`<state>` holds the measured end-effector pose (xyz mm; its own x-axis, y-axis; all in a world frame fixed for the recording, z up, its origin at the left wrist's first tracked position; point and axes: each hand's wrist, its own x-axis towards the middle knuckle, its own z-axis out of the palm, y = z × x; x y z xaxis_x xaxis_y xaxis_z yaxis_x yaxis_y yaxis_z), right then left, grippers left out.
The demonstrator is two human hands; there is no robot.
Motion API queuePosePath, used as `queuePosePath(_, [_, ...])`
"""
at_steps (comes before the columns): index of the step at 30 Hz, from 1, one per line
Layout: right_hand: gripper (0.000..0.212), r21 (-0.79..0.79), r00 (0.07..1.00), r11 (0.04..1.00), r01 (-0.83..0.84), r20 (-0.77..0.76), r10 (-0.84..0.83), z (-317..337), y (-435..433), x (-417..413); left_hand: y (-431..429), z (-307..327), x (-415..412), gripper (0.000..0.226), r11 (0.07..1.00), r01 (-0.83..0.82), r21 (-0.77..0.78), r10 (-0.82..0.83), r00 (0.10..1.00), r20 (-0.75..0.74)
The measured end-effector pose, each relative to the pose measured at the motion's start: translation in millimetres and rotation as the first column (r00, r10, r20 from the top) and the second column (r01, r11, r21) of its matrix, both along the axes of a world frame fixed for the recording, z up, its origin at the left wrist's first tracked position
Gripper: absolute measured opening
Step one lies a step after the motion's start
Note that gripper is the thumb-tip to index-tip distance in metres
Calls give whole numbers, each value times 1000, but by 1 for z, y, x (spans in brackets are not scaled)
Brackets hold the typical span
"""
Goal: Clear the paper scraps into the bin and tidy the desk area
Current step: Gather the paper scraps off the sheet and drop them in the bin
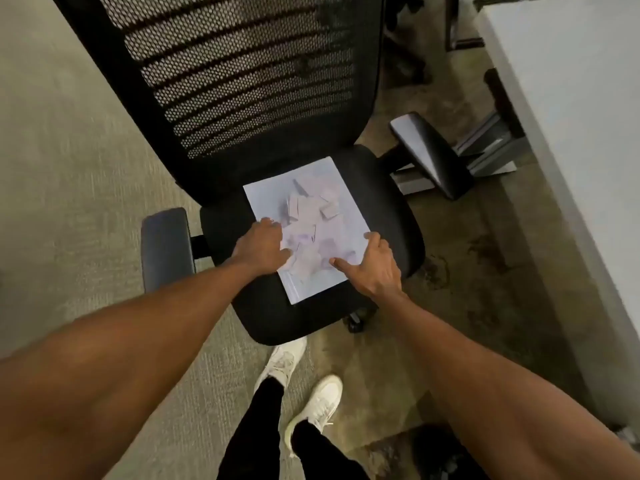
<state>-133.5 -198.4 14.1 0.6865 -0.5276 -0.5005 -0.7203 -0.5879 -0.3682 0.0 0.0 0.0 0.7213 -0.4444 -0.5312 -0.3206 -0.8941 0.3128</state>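
Observation:
A white sheet of paper point(277, 194) lies flat on the black seat of an office chair point(388, 216). A pile of several small paper scraps point(311, 216) rests on the sheet. My left hand point(259, 249) lies on the sheet's left edge, thumb on the paper, fingers spread. My right hand point(375, 266) presses on the sheet's right edge, thumb pointing in towards the scraps. Whether either hand's fingers curl under the sheet is hidden. No bin is in view.
The chair's mesh backrest point(242, 81) rises behind the sheet, with armrests at left point(166, 244) and right point(429, 154). A white desk point(575, 116) runs along the right side. My legs and white shoes point(304, 386) stand on carpet in front of the chair.

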Motion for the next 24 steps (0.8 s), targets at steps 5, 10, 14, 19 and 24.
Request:
queuePosePath(5, [108,-78,995,995,-55,-82,48,-40,17,16,-14,-31,6,82,1000,16,24,-18,996,92])
queuePosePath(10, [109,-174,991,979,-102,-99,86,-70,33,21,-22,-68,3,92,998,-27,50,20,991,134])
queuePosePath(14, [110,-232,993,968,-100,-77,84,-79,45,29,-23,-82,0,89,995,-78,63,65,982,179])
queuePosePath(19, [96,-187,997,980,-73,-44,66,-88,54,43,-24,-87,1,81,990,-138,-6,137,981,134])
queuePosePath(24, [74,-114,999,993,-26,24,29,-95,54,47,-32,-90,1,67,962,-246,-121,257,963,78])
